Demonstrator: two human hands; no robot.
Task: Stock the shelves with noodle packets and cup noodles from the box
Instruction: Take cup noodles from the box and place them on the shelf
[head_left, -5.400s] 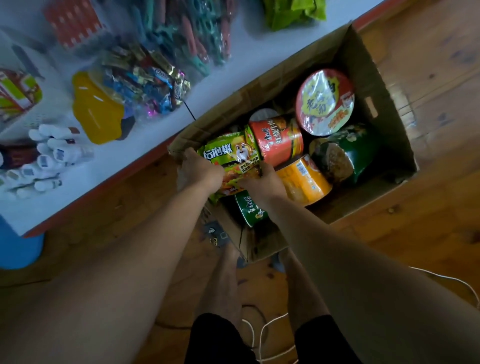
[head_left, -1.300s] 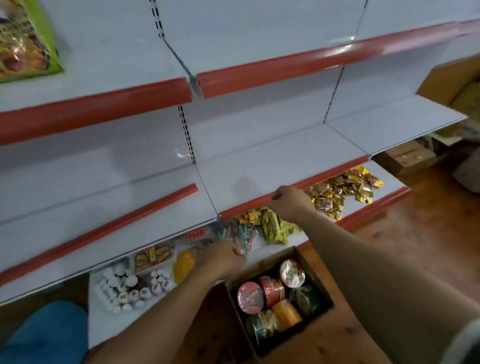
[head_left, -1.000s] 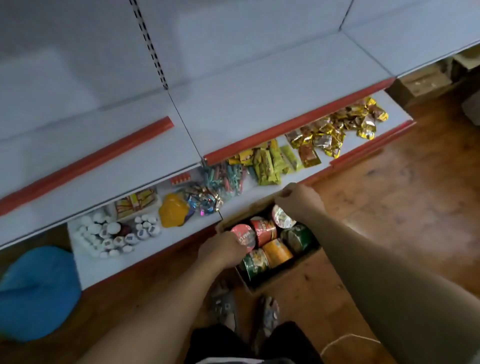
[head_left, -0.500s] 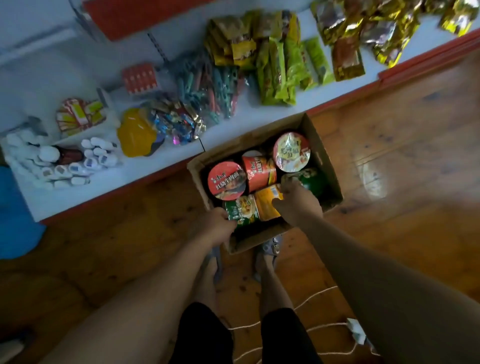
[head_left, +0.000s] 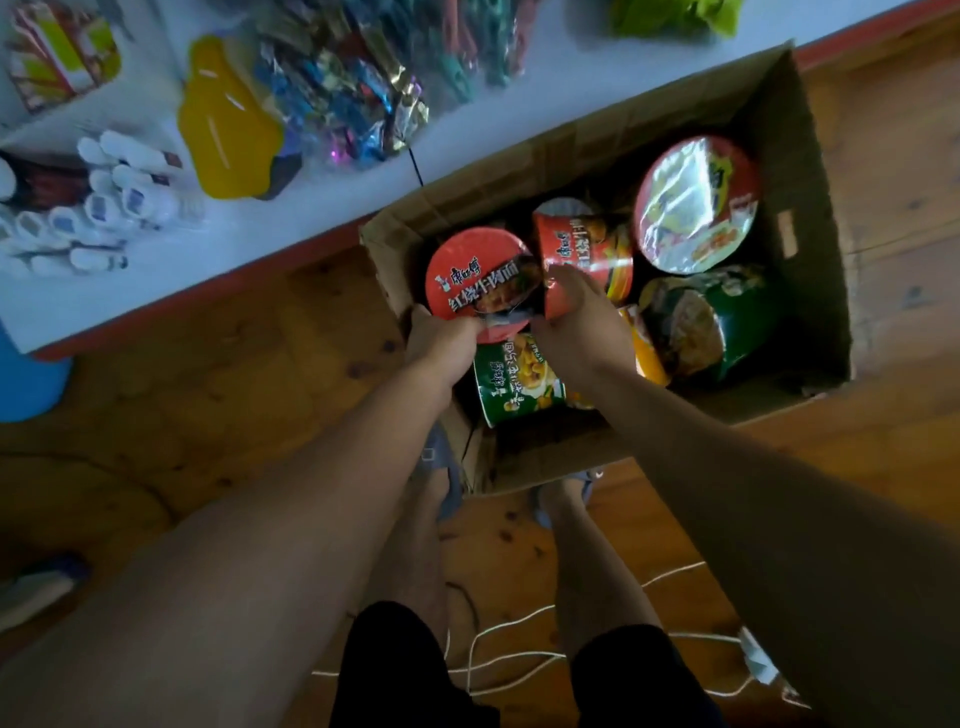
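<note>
An open cardboard box (head_left: 810, 171) stands on the wooden floor against the bottom shelf. It holds several cup noodles. A red-lidded cup (head_left: 475, 280) sits at its near left corner. My left hand (head_left: 441, 343) grips that cup's near left rim, and my right hand (head_left: 582, 317) grips its right side. Under my hands lies a green cup (head_left: 519, 384) on its side. Behind are a red cup (head_left: 587, 244) on its side, a foil-lidded cup (head_left: 696, 202), a dark green cup (head_left: 711, 322) and an orange cup (head_left: 644, 353), partly hidden.
The white bottom shelf (head_left: 311, 208) with a red edge carries small white bottles (head_left: 104, 208), a yellow packet (head_left: 228, 119), shiny wrapped sweets (head_left: 348, 98) and green packets (head_left: 675, 15). A blue tub (head_left: 26, 384) stands at left. White cables (head_left: 519, 660) lie on the floor by my feet.
My head has bent closer to the box. My left hand moved from the box's front edge onto the red-lidded cup, and my right hand moved left from the orange cup to the same cup.
</note>
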